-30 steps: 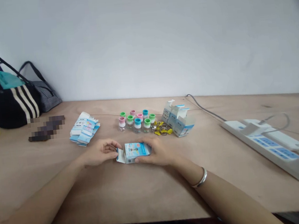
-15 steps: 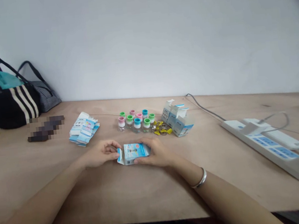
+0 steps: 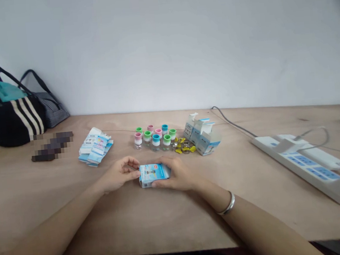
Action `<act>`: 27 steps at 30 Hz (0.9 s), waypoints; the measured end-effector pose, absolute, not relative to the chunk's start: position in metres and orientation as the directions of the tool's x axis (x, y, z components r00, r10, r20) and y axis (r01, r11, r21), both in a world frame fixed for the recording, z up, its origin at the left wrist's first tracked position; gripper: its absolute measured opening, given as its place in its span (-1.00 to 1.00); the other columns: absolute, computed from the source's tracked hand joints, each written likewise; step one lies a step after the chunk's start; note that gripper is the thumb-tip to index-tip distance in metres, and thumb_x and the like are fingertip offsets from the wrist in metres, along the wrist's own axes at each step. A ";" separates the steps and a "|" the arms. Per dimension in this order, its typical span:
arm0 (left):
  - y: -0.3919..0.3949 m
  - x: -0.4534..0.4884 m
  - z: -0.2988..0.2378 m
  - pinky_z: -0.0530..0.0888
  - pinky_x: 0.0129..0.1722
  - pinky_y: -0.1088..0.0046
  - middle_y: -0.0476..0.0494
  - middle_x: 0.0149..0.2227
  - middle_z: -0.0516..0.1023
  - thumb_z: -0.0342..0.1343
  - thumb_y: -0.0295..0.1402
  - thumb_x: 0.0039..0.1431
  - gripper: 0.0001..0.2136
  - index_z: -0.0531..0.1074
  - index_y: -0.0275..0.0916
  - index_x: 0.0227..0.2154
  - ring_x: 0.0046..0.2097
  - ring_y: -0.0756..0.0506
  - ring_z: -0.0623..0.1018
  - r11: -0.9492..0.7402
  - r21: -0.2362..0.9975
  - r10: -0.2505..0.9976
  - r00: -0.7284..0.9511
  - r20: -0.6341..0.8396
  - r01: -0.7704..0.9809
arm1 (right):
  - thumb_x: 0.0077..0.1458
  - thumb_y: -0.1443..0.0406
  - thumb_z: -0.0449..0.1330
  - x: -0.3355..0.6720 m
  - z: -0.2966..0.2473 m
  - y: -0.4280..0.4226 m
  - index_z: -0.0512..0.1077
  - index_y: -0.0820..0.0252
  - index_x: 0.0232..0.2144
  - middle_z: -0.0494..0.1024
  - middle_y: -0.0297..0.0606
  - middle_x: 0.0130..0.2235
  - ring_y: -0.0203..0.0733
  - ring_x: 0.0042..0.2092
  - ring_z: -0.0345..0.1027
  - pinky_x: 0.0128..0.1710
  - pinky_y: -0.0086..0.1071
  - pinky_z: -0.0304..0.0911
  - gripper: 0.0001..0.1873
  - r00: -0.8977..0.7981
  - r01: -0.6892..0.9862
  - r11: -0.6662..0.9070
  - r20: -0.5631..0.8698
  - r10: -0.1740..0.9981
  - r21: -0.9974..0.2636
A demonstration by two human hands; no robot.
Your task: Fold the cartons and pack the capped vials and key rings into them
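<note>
A small blue-and-white printed carton (image 3: 154, 174) sits low over the plywood table (image 3: 143, 226), in front of me. My right hand (image 3: 174, 175) grips it from above and the right, with fingers across its front. My left hand (image 3: 122, 173) meets its left end with the fingertips. Beyond the hands stand several small clear vials with pink, green and blue caps (image 3: 156, 139). Yellow-and-clear small pieces (image 3: 183, 145) lie next to them. A silver bangle (image 3: 228, 204) circles my right wrist.
Several opened white-and-blue cartons (image 3: 202, 138) stand at the back, and flattened ones (image 3: 95, 147) lie left of the vials. A pixelated dark object (image 3: 51, 147) and black striped bag (image 3: 13, 120) are far left. A white power strip (image 3: 299, 159) with cables lies right.
The open white end flap at the carton's left has folded shut. The carton now looks closed, and my left hand has shifted slightly right.
</note>
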State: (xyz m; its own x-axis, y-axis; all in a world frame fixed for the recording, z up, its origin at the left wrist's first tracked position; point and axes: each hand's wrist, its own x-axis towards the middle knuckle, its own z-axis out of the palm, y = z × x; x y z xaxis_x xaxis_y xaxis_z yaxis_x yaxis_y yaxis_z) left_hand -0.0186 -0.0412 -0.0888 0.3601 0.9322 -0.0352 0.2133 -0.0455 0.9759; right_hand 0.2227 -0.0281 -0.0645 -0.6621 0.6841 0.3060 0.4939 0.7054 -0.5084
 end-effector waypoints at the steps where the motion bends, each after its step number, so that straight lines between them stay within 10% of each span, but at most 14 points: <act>1: -0.042 -0.016 -0.090 0.47 -0.19 0.36 -0.12 -0.19 0.49 0.23 -0.20 -0.02 -0.64 0.33 -0.25 -0.19 -0.24 -0.05 0.53 -0.062 0.975 0.940 0.342 -0.015 0.213 | -0.11 -0.02 0.31 0.223 -0.065 -0.028 0.44 0.17 -0.09 0.56 -0.17 -0.20 -0.08 -0.21 0.42 -0.23 -0.29 0.25 -0.42 -0.656 0.504 0.702 0.307 0.690 -0.504; 11: -0.059 -0.003 -0.077 0.17 0.19 0.04 -0.16 0.10 0.37 0.25 -0.20 -0.03 -0.42 0.24 -0.10 0.09 0.15 -0.28 0.31 -0.590 0.575 0.802 0.495 0.335 0.567 | -0.21 -0.03 0.36 0.221 -0.063 -0.033 0.38 0.16 -0.06 0.52 -0.13 -0.13 0.01 -0.09 0.38 -0.07 -0.16 0.22 -0.32 -0.570 0.523 0.683 0.388 0.725 -0.509; 16: -0.050 -0.005 -0.090 0.32 0.09 0.22 -0.16 0.07 0.39 0.19 -0.22 0.04 -0.51 0.21 -0.15 0.03 0.11 -0.20 0.38 -0.433 0.767 0.901 0.244 0.358 0.474 | -0.23 0.00 0.38 0.227 -0.063 -0.026 0.15 0.13 0.11 0.40 -0.07 -0.01 -0.05 -0.07 0.36 -0.09 -0.21 0.28 -0.10 -0.426 0.359 0.599 0.446 0.787 -0.715; 21: -0.049 -0.002 -0.092 0.36 0.04 0.25 -0.16 -0.01 0.45 0.18 -0.17 0.04 -0.57 0.26 -0.17 -0.05 0.05 -0.18 0.43 -0.387 0.831 0.913 0.291 0.285 0.400 | -0.10 0.04 0.30 0.225 -0.070 -0.022 0.29 0.18 -0.14 0.49 -0.19 -0.20 -0.14 -0.19 0.39 -0.19 -0.28 0.31 -0.46 -0.469 0.268 0.507 0.348 0.811 -0.819; 27: -0.043 -0.020 -0.086 -0.06 0.20 -0.16 -0.27 0.19 0.26 0.17 -0.19 0.02 -0.62 0.40 -0.12 -0.07 0.24 -0.38 0.16 -0.428 0.274 0.862 0.297 0.411 0.861 | -0.11 0.12 0.28 0.259 -0.021 -0.025 0.40 0.18 -0.27 0.53 -0.25 -0.34 -0.14 -0.34 0.38 -0.40 -0.37 0.26 -0.64 -0.535 0.611 0.548 0.211 0.818 -0.571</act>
State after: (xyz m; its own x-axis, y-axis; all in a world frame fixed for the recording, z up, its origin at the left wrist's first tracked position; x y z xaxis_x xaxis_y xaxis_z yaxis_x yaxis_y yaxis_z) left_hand -0.0197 -0.0427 -0.0859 0.2973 0.8619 0.4107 0.8613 -0.4277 0.2742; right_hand 0.2586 -0.0246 -0.0212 -0.5355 0.8178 0.2109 0.6115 0.5477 -0.5711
